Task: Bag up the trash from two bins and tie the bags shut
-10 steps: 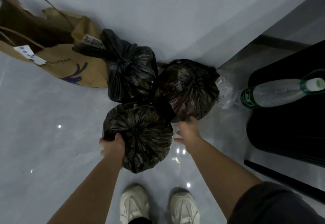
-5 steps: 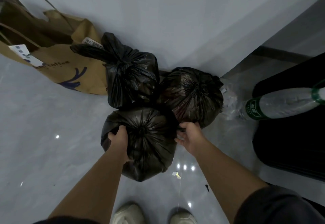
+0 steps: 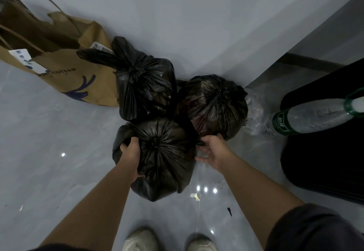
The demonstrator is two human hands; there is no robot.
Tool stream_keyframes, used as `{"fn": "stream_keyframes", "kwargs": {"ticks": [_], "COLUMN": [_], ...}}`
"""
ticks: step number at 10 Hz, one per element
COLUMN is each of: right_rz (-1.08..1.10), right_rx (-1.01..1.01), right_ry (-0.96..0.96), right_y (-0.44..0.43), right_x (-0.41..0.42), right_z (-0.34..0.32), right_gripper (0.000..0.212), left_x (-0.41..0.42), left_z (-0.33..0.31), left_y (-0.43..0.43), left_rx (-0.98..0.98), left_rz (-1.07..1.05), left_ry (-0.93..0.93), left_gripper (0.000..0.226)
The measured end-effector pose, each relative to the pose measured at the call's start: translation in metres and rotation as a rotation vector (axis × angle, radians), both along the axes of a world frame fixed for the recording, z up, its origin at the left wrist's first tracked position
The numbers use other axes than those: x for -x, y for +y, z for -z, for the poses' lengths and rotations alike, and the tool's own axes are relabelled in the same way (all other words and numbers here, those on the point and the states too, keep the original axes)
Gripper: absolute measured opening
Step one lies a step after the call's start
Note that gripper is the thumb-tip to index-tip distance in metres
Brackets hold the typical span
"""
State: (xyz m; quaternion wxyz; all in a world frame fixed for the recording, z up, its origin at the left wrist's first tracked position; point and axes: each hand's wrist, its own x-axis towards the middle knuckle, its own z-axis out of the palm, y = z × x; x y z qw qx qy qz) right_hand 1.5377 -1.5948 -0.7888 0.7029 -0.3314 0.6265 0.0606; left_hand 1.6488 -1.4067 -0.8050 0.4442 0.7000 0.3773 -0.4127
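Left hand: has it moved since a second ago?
Yes: the left hand shifted from the left edge of the front bag up onto its top, nearer the back-left bag.

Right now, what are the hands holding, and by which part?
Left hand grips the nearest black bag by its left side; right hand touches its right side, grip unclear.

A pale grey wall (image 3: 197,14) fills twelve o'clock. The glossy grey floor (image 3: 39,162) carries small bright light spots (image 3: 205,189) at six. A black bulk (image 3: 325,162) stands at three.

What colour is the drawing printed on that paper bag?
Dark blue, on the brown paper bag, clearest in the head view.
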Motion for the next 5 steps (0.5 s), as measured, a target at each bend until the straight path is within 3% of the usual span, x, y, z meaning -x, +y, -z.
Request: {"fn": "stream_keyframes", "kwargs": {"ticks": [3, 5], "right_rz": [-0.153, -0.141], "right_rx": [0.025, 0.177], "right_ry": [-0.010, -0.189], "right_y": [0.014, 0.043], "right_x": [0.018, 0.022], "right_z": [-0.088, -0.210], "right_gripper": [0.069, 0.045], "left_x": [0.019, 0.036], "left_z": [-0.082, -0.192], "left_y": [0.003, 0.011], "left_rx": [-0.046, -0.003], "left_rz": [0.137, 0.760], "left_ry": [0.057, -0.343], "left_gripper": [0.079, 0.072]}}
